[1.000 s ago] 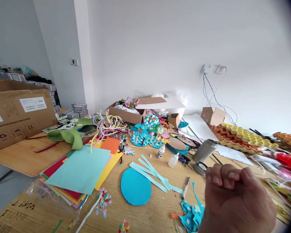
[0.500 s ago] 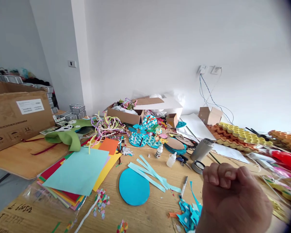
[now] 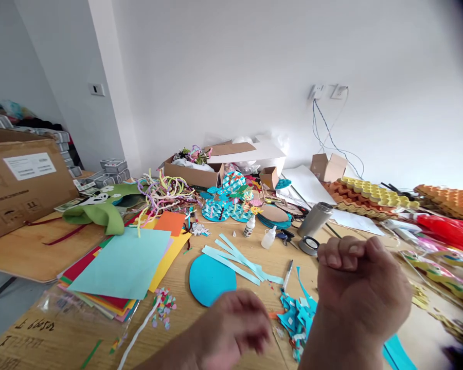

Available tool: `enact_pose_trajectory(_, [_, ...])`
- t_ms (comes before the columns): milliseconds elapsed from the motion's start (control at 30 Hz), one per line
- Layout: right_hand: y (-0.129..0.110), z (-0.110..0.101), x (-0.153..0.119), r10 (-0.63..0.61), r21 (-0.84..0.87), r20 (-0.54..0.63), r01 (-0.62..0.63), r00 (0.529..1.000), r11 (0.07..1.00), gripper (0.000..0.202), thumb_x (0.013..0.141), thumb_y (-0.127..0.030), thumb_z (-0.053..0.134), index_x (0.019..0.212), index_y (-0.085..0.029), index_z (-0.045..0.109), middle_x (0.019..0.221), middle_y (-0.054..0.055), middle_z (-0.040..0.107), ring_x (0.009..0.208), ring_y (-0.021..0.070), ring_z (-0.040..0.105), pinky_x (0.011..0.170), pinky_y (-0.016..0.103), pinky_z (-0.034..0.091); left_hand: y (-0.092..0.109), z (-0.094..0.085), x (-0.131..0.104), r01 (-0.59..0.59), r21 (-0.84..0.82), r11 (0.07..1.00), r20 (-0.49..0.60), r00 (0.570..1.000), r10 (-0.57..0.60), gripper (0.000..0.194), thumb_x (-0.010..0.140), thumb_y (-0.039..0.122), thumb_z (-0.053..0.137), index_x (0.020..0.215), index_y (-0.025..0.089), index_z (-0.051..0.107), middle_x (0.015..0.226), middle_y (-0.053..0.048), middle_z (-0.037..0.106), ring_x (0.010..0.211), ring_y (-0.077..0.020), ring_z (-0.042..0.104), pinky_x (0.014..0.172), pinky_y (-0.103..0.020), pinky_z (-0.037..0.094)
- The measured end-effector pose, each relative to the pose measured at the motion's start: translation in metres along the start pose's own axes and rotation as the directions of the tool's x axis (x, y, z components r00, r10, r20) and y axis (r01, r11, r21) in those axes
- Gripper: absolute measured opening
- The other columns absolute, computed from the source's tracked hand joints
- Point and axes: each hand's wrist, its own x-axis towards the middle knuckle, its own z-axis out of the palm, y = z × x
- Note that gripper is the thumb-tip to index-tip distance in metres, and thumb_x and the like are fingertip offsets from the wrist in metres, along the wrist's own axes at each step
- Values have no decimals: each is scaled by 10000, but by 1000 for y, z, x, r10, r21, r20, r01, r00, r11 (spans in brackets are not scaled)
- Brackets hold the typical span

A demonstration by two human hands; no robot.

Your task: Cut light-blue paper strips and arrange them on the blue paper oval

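My right hand (image 3: 364,288) is raised over the right front of the table, curled into a fist with nothing showing between its fingers. Blue paper scraps (image 3: 293,313) lie to the left of its wrist. My left hand (image 3: 237,326), blurred by motion, hovers in front of a round blue disc (image 3: 212,280); its fingers are loosely bent and apart, with nothing visible in them. Light blue paper strips (image 3: 231,264) lie partly over the disc's far edge. A pen (image 3: 287,275) rests between the strips and the scraps.
A stack of coloured paper (image 3: 123,262) lies to the left, near confetti pieces (image 3: 164,308). Glue bottles (image 3: 269,237), a grey flask (image 3: 315,219) and a roll of tape (image 3: 308,245) stand farther back. Egg trays (image 3: 374,192) are at right, a large carton (image 3: 27,180) at left.
My left hand has come into view from below, in front of the blue disc. My right fist stays closed and sits slightly higher and farther left in view. The camera view has shifted slightly.
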Motion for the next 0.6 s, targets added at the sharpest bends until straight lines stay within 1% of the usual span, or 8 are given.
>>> enact_pose_trajectory(33, [1, 2, 0, 19, 22, 7, -19, 1000, 1000, 287, 745, -217, 622, 501, -165, 480, 488, -56, 375, 442, 71, 368, 413, 225, 297, 10, -9, -1, -69, -172, 983, -181, 983, 38, 60, 800, 205, 680, 832, 175, 639, 769, -6, 604, 681, -87, 574, 681, -220, 463])
enact_pose_trajectory(67, [3, 3, -1, 38, 41, 18, -39, 999, 998, 285, 742, -215, 635, 502, -161, 492, 482, -56, 382, 439, 70, 375, 410, 221, 299, 18, -19, -3, -120, -289, 950, -287, 957, 33, 85, 764, 162, 708, 822, 153, 646, 773, -11, 609, 690, -89, 576, 698, -229, 469])
enact_pose_trajectory(100, [5, 5, -2, 52, 51, 33, -53, 998, 997, 285, 742, -215, 647, 504, -158, 501, 478, -56, 388, 438, 70, 381, 410, 218, 302, 25, -28, -4, -179, -359, 916, -368, 929, 37, 103, 748, 125, 712, 833, 136, 655, 809, -24, 624, 708, -97, 583, 732, -254, 482])
enact_pose_trajectory(200, [13, 11, -6, 67, 21, 99, -69, 993, 997, 313, 755, -233, 672, 502, -154, 507, 470, -57, 398, 439, 74, 406, 411, 216, 321, 34, -48, -9, -248, -451, 857, -476, 880, 4, 120, 733, 29, 677, 832, 97, 674, 796, -49, 635, 703, -110, 591, 754, -274, 500])
enact_pose_trajectory(267, [18, 14, -9, 86, -17, 152, -84, 985, 996, 333, 766, -243, 680, 498, -155, 502, 478, -56, 409, 438, 75, 423, 412, 216, 329, 33, -55, -12, -270, -464, 844, -506, 862, -3, 127, 737, -2, 649, 820, 89, 678, 788, -57, 638, 693, -112, 592, 743, -269, 508])
enact_pose_trajectory(367, [23, 15, -12, 114, -71, 205, -101, 972, 992, 332, 784, -241, 673, 508, -154, 510, 498, -55, 424, 441, 75, 446, 423, 216, 338, 29, -58, -14, -276, -463, 842, -515, 857, -2, 140, 706, -11, 677, 804, 89, 683, 791, -59, 639, 695, -111, 592, 742, -264, 512])
enact_pose_trajectory(467, [25, 14, -14, 118, -92, 221, -99, 968, 991, 315, 796, -225, 657, 519, -153, 526, 504, -53, 427, 446, 76, 455, 429, 216, 341, 29, -58, -15, -250, -419, 873, -497, 868, 10, 215, 628, -21, 741, 798, 100, 689, 795, -44, 632, 709, -106, 588, 750, -251, 506])
enact_pose_trajectory(600, [25, 12, -13, 126, -112, 215, -104, 968, 988, 317, 795, -231, 658, 519, -154, 524, 507, -53, 427, 444, 76, 455, 423, 214, 337, 31, -61, -19, -197, -298, 934, -441, 896, 49, 359, 514, -107, 735, 781, 129, 689, 747, 7, 597, 650, -65, 538, 745, -231, 490])
